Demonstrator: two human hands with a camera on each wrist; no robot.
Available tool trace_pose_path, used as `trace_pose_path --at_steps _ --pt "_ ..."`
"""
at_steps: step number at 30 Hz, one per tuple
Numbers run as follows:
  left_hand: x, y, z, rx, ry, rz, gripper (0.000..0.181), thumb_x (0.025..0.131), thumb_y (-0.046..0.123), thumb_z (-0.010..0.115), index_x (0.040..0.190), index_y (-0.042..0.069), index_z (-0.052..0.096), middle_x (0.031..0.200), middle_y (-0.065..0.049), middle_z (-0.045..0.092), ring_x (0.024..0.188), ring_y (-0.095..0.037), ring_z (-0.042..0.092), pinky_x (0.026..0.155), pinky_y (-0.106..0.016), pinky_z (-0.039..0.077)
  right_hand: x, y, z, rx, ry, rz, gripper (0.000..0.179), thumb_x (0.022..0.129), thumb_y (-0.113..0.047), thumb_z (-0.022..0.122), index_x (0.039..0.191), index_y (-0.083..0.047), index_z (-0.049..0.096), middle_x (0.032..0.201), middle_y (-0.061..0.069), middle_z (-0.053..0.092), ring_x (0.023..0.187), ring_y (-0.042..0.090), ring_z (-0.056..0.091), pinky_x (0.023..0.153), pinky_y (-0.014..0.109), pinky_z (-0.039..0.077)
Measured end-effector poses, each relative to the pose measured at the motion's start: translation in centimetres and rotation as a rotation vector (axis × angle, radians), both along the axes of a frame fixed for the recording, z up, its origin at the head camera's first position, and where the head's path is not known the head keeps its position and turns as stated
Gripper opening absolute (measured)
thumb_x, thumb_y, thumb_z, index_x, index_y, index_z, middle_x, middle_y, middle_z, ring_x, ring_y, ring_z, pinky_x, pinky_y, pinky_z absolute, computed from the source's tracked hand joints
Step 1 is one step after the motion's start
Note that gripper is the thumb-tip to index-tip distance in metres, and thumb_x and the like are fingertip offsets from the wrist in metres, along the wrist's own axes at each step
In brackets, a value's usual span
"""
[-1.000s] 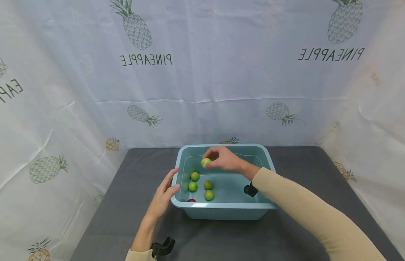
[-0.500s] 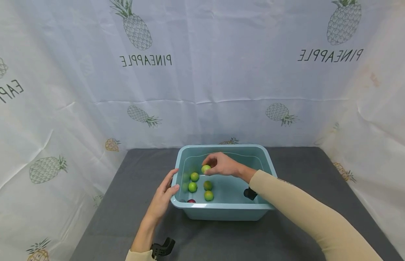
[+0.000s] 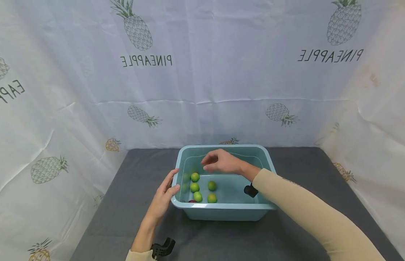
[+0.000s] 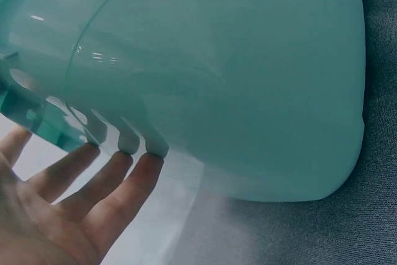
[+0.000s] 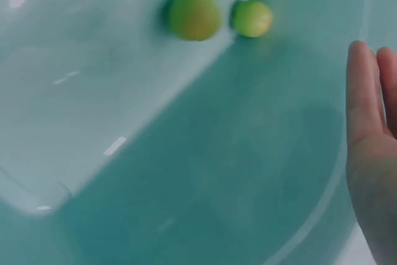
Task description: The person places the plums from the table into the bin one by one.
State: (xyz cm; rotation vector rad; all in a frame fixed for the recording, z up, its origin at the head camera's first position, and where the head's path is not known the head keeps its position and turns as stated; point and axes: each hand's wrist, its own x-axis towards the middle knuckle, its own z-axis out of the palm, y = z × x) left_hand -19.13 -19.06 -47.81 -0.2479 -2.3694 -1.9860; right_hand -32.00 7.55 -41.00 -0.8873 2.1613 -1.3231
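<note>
A pale blue-green plastic tub (image 3: 222, 205) holds several small green limes (image 3: 212, 185), most of them in its left half. A dark red round thing (image 3: 191, 201) is partly hidden by the tub's front rim. My left hand (image 3: 162, 199) is at the tub's left side. In the left wrist view its extended fingers (image 4: 115, 206) touch the outer wall. Above the tub's floor, near the back, my right hand (image 3: 222, 161) holds nothing, its fingers loosely bent and spread from the thumb. The right wrist view shows limes (image 5: 194, 17) on the floor, apart from that hand (image 5: 372, 110).
The tub stands on a dark grey table (image 3: 150, 170) close to its far edge. A white curtain (image 3: 202, 79) printed with pineapples hangs behind and at both sides. Each wrist wears a black device, such as the left wrist camera (image 3: 163, 247).
My right hand lowers a lime into the tub and lets it go, then rises slightly. Another lime now lies near the front left, and several limes have shifted. The left hand stays put.
</note>
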Motion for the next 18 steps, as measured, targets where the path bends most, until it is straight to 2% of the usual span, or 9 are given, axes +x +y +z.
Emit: trace_pose_path --at_steps 3,6,12,18 --pt "0.0 0.1 0.0 -0.002 -0.001 -0.004 0.053 0.106 0.025 0.053 0.156 0.023 0.037 0.161 -0.013 0.033 0.14 -0.035 0.041 0.102 -0.052 0.04 0.5 0.5 1.8 -0.023 -0.019 -0.011 0.028 0.099 -0.017 0.067 0.124 -0.005 0.068 0.12 0.013 0.068 0.097 0.023 0.068 0.089 0.039 0.054" --pt "0.0 0.1 0.1 0.006 -0.002 -0.014 0.053 0.106 0.025 0.053 0.157 0.022 0.037 0.162 -0.013 0.033 0.139 -0.034 0.042 0.102 -0.05 0.04 1.2 1.1 4.1 -0.068 -0.015 -0.021 0.028 0.099 -0.017 0.067 0.123 -0.004 0.067 0.119 0.014 0.068 0.098 0.025 0.068 0.09 0.039 0.054" --pt "0.1 0.0 0.2 0.014 0.005 -0.019 0.053 0.106 0.024 0.053 0.156 0.022 0.037 0.162 -0.012 0.031 0.139 -0.034 0.041 0.102 -0.05 0.04 3.1 2.6 8.5 -0.108 0.112 -0.076 0.021 0.1 -0.017 0.066 0.117 -0.005 0.07 0.109 0.012 0.07 0.095 0.026 0.068 0.089 0.04 0.054" --pt "0.1 0.0 0.3 0.01 -0.006 -0.014 0.053 0.105 0.026 0.053 0.156 0.027 0.038 0.163 -0.009 0.03 0.14 -0.032 0.04 0.104 -0.053 0.037 5.1 4.7 11.3 -0.139 0.186 -0.133 0.018 0.1 -0.017 0.066 0.114 -0.006 0.072 0.106 0.012 0.07 0.096 0.025 0.068 0.089 0.044 0.054"
